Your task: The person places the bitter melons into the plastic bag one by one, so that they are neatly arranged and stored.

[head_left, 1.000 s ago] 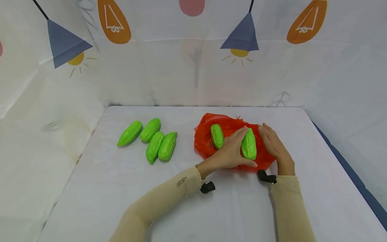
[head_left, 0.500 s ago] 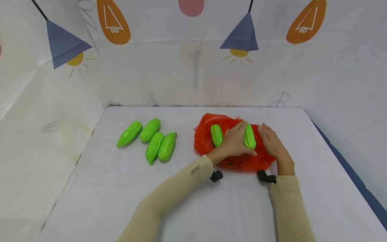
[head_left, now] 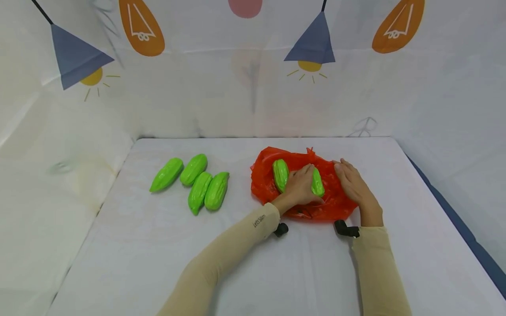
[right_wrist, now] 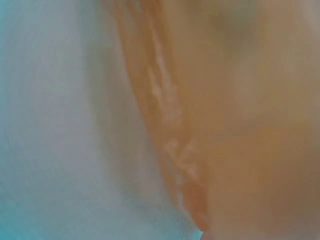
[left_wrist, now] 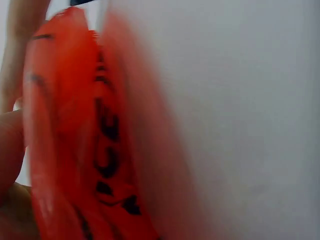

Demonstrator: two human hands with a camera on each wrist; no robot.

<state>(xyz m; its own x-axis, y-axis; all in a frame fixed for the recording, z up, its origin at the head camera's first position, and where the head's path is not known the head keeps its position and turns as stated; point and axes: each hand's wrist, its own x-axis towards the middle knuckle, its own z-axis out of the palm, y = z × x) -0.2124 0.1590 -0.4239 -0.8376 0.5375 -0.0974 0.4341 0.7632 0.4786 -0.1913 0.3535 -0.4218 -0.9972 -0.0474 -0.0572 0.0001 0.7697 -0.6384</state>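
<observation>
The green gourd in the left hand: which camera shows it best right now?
The head view. There the gourd shows in the left hand, over the red plastic bag. The left wrist view shows only blurred red bag with black print; the right wrist view is an orange blur. Neither shows the gourd.

I am seeing my left hand (head_left: 301,188) gripping a ridged green plastic gourd (head_left: 317,181) on the crumpled red plastic bag (head_left: 292,173). My right hand (head_left: 353,184) is resting flat on the bag at its three o'clock edge. A second green gourd (head_left: 280,175) is lying at nine o'clock of the left hand.
</observation>
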